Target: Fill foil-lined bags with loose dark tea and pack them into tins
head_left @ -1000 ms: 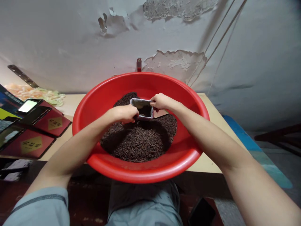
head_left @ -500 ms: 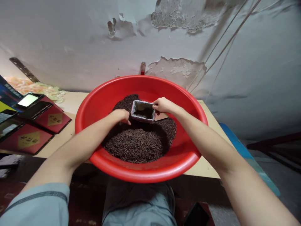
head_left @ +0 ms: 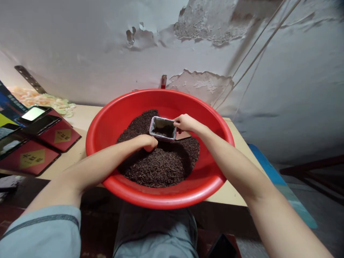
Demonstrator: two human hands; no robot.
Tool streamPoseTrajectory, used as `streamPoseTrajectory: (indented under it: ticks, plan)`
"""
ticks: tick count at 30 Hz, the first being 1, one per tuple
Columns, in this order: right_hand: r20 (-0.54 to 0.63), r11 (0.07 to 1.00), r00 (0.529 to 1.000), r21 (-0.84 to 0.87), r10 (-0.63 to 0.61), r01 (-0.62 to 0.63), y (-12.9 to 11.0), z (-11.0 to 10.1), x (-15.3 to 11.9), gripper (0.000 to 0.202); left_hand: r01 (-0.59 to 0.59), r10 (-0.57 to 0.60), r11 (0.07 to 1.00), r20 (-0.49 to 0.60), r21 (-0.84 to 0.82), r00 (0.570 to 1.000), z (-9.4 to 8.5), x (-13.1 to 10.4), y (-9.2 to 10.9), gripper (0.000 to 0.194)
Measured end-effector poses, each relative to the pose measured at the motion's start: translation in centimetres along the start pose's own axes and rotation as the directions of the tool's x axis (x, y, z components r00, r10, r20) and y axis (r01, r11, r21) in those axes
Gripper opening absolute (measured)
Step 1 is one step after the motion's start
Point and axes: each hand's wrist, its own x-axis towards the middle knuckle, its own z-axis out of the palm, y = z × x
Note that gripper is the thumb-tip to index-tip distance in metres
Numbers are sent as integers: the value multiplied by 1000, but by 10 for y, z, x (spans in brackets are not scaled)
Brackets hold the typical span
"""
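A wide red basin (head_left: 212, 107) holds a heap of dark loose tea leaves (head_left: 161, 166). Over the heap, my right hand (head_left: 185, 123) grips a small rectangular box (head_left: 162, 137) by its right edge. The box is tilted towards me, its mouth lined with greyish film and some dark leaves inside. Just in front of it, at the surface of the leaves, is my left hand (head_left: 150, 142), fingers curled in; whatever they hold is hidden. A flat beige piece (head_left: 183, 135) shows below my right hand; whether it belongs to the box is unclear.
Red boxes with yellow diamond labels (head_left: 33, 157) lean open-topped on the pale table (head_left: 76, 123) at left. Behind them lies a pile of pale orange and green pieces (head_left: 57, 104). The peeling wall (head_left: 102, 64) rises close behind the basin. A blue board (head_left: 268, 165) sits at right.
My left hand has moved right and a little towards me, now in front of the box, and its fingers have curled in. The right hand and box stay nearly in place.
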Motion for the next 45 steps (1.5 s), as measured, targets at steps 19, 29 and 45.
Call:
streamPoseTrajectory:
  ticks: [19,29,45]
  plan:
    - [17,1000,1000,-22,-22,22,-3,-5,-1,30,187,-191,982,-269,-40,944,-68,-59,5,39]
    - [-1,1000,1000,-18,-18,18,-2,-3,-2,30,40,-88,988,333,149,939,-24,-29,46,77]
    - [-103,951,970,244,221,-191,-3,5,3,27,119,-118,993,-353,-19,928,-58,-55,27,37]
